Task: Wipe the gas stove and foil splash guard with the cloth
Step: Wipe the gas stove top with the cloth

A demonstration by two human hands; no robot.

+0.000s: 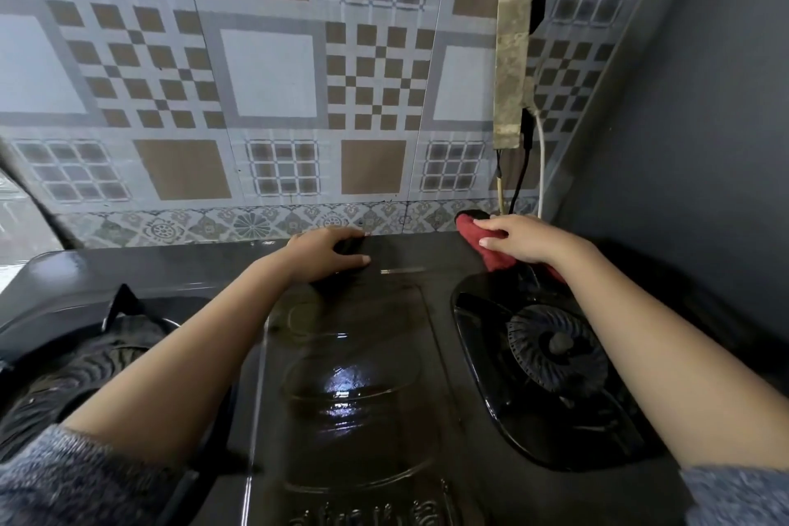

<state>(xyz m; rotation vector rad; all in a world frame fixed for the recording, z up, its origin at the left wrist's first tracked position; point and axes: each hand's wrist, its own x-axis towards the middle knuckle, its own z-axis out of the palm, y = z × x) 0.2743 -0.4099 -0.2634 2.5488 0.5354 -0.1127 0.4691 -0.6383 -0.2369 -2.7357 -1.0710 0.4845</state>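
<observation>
A glossy black two-burner gas stove [354, 376] fills the lower view. My right hand [527, 239] presses a red cloth [486, 246] onto the stove's back right edge, just behind the right burner [557, 348]. My left hand [326, 254] rests on the stove's back edge near the middle, fingers curled over the rim, holding nothing loose. Behind the stove stands the patterned foil splash guard [273, 98], with grey, brown and white squares.
The left burner with its pan support [102, 337] lies at the lower left. A taped strip [510, 68] and several cables [523, 175] hang on the guard at the right. A plain grey wall [691, 120] closes the right side.
</observation>
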